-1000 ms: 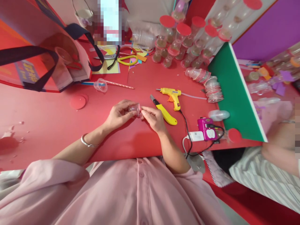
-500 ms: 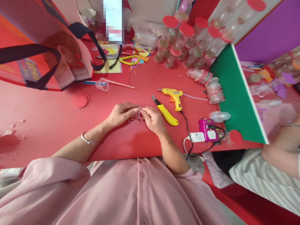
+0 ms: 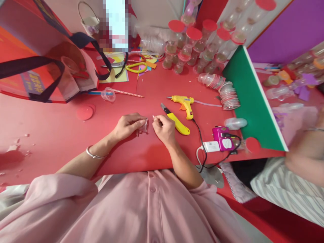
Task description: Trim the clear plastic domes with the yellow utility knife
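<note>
My left hand (image 3: pixel 129 126) holds a small clear plastic cup (image 3: pixel 144 126) by its side, low over the red table (image 3: pixel 121 155). Just to the right, my right hand (image 3: pixel 164 129) is closed in a pinch, with a tiny pale bit (image 3: pixel 153 116) at its fingertips, too small to name. A narrow gap separates the two hands. Beside my right hand lies a yellow utility knife (image 3: pixel 179 124), its blade end pointing up and left. Beyond it rests a yellow glue gun (image 3: pixel 184 105) on its side.
Joined plastic cups with red lids (image 3: pixel 176 26) stand at the back. Stacked cups (image 3: pixel 229 96) lie beside a green divider (image 3: pixel 255 101). A bag (image 3: pixel 83 64) stands at left, scissors (image 3: pixel 136 67) behind. A purple adapter (image 3: pixel 222 138) sits right; another person's arm (image 3: pixel 303 155) is beyond.
My hands have drawn apart, opening a gap between my right fingertips and the cup. The whole view has shifted slightly.
</note>
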{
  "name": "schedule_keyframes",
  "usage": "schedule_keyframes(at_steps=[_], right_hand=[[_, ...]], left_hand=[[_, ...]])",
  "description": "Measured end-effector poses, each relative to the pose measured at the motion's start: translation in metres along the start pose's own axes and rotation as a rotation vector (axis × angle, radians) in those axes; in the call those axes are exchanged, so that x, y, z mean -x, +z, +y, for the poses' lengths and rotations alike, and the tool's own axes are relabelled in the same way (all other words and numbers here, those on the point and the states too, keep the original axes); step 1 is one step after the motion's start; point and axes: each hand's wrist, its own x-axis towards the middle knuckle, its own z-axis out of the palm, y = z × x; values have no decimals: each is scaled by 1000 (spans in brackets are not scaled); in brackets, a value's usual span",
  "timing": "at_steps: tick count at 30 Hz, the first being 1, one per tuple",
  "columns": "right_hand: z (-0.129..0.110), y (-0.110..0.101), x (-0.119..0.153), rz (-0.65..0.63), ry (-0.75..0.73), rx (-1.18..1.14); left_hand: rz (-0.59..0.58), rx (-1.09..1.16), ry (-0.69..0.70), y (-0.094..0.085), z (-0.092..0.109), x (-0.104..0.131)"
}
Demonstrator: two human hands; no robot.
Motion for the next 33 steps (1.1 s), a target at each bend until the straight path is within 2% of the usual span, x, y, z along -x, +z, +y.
schedule_keyframes(at_steps=[3, 9, 16, 21, 25, 30, 33], right_hand=[[0, -2, -2, -61, -31, -87], [0, -4, -6, -133, 8, -198], [-3, -8, -7, -191, 63, -253], [-5, -7, -4, -122, -8, -236], [-4, -5, -4, -188, -107, -300], [-7, -8, -4, -231, -56, -366], [-10, -10, -4, -244, -34, -410]], left_hand=[[7, 71, -11, 0, -4, 0], [159, 177, 21, 3, -13, -5], [174, 305, 38, 2, -17, -6], [216, 333, -18, -1, -24, -6], [197, 264, -33, -3, -22, -5], [92, 250, -107, -4, -11, -3], [71, 251, -151, -4, -7, -3]])
